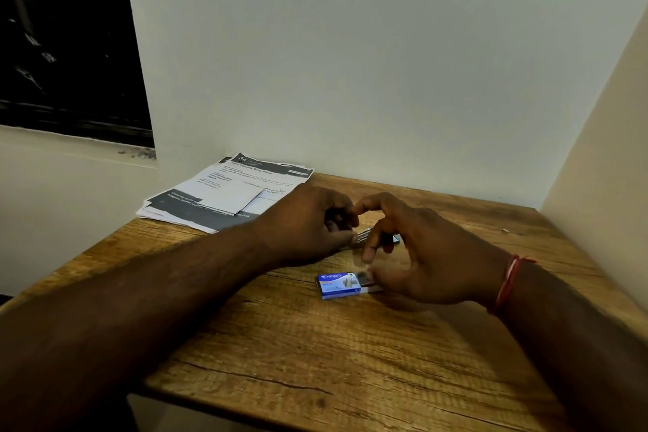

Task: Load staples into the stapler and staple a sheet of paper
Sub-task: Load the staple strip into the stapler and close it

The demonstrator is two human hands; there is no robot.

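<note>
A small stapler (364, 236) with a metal body and a blue end lies on the wooden table (315, 344), mostly hidden between my hands. My left hand (308, 224) is closed around its left end. My right hand (417, 252) hovers over its right end with fingers curled and spread; whether it grips anything I cannot tell. A blue staple box (338, 286) lies just in front, its inner tray slid partly out to the right under my right hand. Printed paper sheets (228, 193) lie stacked at the table's far left corner.
White walls close the table in at the back and on the right. A dark window sits at the upper left. A tiny pale scrap (505, 230) lies near the right wall. The table's near edge runs along the bottom.
</note>
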